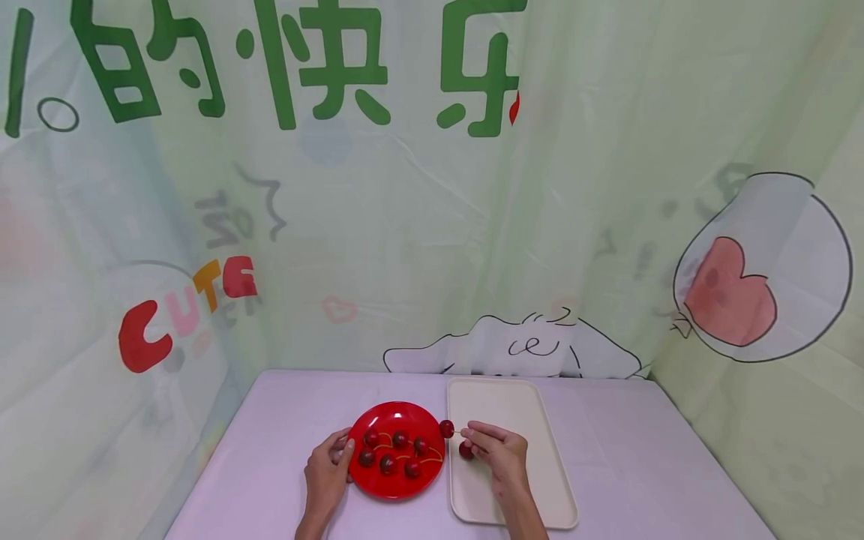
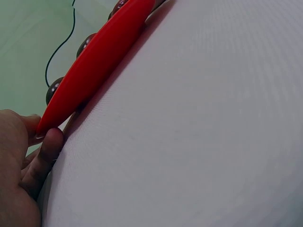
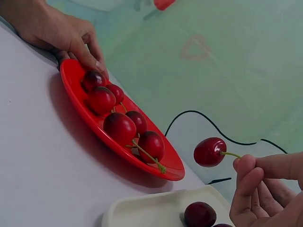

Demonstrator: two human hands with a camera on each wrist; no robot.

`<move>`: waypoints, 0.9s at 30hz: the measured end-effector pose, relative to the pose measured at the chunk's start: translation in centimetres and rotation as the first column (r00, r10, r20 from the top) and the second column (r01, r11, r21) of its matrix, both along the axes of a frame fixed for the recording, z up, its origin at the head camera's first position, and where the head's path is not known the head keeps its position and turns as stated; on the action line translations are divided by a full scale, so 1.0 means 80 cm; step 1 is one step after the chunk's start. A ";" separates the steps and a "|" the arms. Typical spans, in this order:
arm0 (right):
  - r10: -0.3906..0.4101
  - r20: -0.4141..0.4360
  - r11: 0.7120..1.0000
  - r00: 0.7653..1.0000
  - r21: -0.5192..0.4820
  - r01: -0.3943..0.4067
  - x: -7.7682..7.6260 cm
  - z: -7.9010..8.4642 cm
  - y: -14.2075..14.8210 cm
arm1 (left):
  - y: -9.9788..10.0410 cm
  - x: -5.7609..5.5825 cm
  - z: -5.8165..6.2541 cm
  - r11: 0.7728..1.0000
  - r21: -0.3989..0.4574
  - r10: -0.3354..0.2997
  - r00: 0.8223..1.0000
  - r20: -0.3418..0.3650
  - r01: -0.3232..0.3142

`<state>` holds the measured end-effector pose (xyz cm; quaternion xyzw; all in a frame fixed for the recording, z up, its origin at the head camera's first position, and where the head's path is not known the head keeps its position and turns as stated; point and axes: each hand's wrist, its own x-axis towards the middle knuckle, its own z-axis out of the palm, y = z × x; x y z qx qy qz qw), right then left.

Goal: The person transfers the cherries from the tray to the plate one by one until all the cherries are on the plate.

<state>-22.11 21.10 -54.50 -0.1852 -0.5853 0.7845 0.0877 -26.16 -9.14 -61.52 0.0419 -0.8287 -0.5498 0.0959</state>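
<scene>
My left hand (image 1: 327, 471) grips the left rim of a round red plate (image 1: 397, 487), thumb on top and fingers beneath. Several dark red cherries (image 3: 119, 127) with green stems lie on the plate. In the left wrist view the plate (image 2: 97, 71) is seen edge-on above the white cloth. My right hand (image 1: 501, 456) pinches the stem of one cherry (image 3: 209, 152), which hangs in the air just past the plate's right edge. Below that hand, another cherry (image 1: 466, 450) lies on a cream tray (image 1: 516, 420); the right wrist view shows part of a further one beside it.
The tray stands directly right of the plate on a table (image 1: 628, 457) with a pale cloth. Behind and at both sides hangs a printed light green curtain (image 1: 432, 225), close to the table's back edge.
</scene>
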 end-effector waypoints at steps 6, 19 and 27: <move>0.013 -0.019 1.000 1.000 -0.008 -0.013 -0.003 -0.005 -0.008 | 0.000 -0.001 -0.002 1.000 0.000 -0.002 1.000 0.012 0.002; 0.023 -0.072 1.000 0.997 -0.012 -0.024 -0.006 -0.003 -0.025 | 0.000 0.000 0.000 1.000 0.006 -0.003 1.000 0.006 0.003; 0.014 -0.042 1.000 0.999 -0.010 -0.014 -0.012 -0.011 -0.031 | -0.001 0.000 -0.002 1.000 0.007 -0.001 1.000 -0.005 0.001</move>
